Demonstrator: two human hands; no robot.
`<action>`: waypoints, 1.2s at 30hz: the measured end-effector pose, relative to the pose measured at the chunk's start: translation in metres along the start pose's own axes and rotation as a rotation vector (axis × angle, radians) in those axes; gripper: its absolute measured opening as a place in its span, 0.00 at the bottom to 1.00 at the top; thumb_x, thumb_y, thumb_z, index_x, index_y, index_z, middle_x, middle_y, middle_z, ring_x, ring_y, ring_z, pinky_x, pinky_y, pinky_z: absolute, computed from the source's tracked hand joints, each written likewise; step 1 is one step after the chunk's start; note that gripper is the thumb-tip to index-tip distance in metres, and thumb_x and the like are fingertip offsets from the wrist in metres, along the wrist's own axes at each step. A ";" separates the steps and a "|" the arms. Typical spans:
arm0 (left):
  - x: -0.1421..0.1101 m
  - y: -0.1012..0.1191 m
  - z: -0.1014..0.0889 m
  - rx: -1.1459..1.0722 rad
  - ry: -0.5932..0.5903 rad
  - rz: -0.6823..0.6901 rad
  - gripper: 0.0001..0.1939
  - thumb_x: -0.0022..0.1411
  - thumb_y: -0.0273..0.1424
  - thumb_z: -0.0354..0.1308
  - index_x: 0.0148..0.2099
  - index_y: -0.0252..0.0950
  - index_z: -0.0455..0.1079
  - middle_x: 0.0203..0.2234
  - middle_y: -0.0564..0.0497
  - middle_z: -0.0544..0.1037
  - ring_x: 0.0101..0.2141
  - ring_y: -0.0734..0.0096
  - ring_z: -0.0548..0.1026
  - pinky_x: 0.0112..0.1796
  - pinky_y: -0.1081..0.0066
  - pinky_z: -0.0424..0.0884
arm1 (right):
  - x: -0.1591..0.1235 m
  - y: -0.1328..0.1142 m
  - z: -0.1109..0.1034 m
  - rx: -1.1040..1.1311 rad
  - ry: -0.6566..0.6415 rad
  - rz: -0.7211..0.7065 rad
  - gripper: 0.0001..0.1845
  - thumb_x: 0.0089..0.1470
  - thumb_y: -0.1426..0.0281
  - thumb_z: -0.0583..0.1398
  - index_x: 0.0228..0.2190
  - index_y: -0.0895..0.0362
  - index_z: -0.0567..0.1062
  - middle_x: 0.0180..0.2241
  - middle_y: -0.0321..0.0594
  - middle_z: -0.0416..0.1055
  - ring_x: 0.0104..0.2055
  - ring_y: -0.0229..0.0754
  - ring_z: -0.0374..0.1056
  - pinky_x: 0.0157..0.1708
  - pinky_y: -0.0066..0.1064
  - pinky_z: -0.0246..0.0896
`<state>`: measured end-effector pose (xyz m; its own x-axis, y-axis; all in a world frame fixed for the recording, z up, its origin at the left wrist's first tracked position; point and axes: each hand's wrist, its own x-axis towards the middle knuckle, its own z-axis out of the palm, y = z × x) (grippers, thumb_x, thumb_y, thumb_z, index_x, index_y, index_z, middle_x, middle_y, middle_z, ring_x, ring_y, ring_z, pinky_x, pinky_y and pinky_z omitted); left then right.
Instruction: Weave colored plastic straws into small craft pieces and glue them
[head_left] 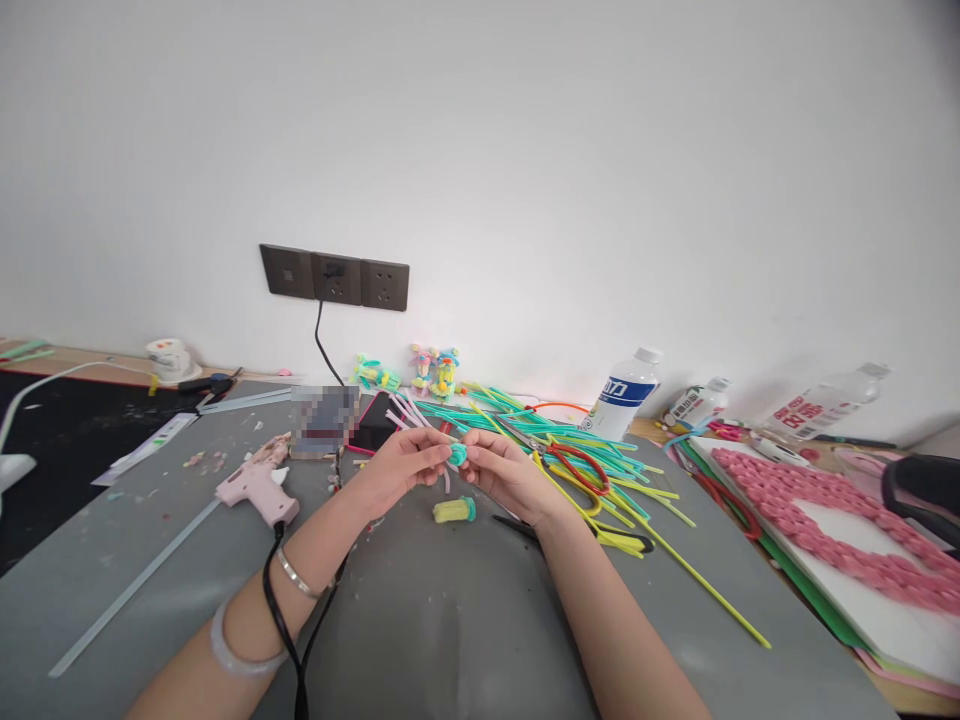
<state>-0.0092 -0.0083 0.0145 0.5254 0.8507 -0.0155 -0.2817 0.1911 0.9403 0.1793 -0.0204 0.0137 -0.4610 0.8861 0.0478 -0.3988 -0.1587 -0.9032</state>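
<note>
Between the fingertips of both hands is a small teal coil of pipe cleaner [457, 455]. My left hand [405, 467] pinches it from the left, and my right hand [504, 476] pinches its other side. Just below them on the grey mat [420, 620] lies a yellow pipe-cleaner roll [450, 511] with a teal end. Loose teal pipe cleaners [622, 457] and a yellow one [712, 590] spread out to the right of my right hand. A few pale lilac pipe cleaners [406, 412] lie behind my left hand.
A pink glue gun [259, 488] lies on the left, its black cord running under my left forearm. Red-handled scissors [581, 467] and black-and-yellow pliers [626, 541] lie right. Finished figures [444, 375], a phone [373, 424] and a bottle [621, 395] stand or lie farther back.
</note>
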 end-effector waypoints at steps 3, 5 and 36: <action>-0.001 0.002 0.000 0.009 -0.021 0.006 0.15 0.49 0.40 0.69 0.31 0.33 0.73 0.23 0.55 0.70 0.23 0.80 0.64 0.27 0.75 0.59 | -0.003 -0.003 0.002 -0.018 -0.048 0.045 0.10 0.49 0.65 0.68 0.29 0.57 0.74 0.25 0.34 0.69 0.26 0.33 0.62 0.29 0.25 0.57; -0.002 0.003 0.000 0.016 -0.029 0.011 0.15 0.50 0.40 0.69 0.30 0.33 0.72 0.22 0.55 0.70 0.23 0.81 0.64 0.26 0.76 0.58 | -0.005 -0.005 0.004 -0.037 -0.067 0.062 0.11 0.48 0.65 0.69 0.29 0.58 0.74 0.25 0.33 0.68 0.26 0.33 0.62 0.29 0.25 0.56; 0.000 0.005 0.000 0.484 0.147 0.397 0.11 0.54 0.39 0.65 0.29 0.35 0.79 0.26 0.48 0.76 0.28 0.70 0.70 0.29 0.71 0.66 | -0.001 -0.003 0.005 0.044 -0.035 0.103 0.12 0.47 0.69 0.65 0.21 0.57 0.68 0.19 0.30 0.58 0.22 0.33 0.52 0.27 0.28 0.46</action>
<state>-0.0108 -0.0078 0.0194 0.3307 0.8761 0.3508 -0.0198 -0.3652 0.9307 0.1763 -0.0227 0.0187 -0.5287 0.8483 -0.0286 -0.3819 -0.2678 -0.8846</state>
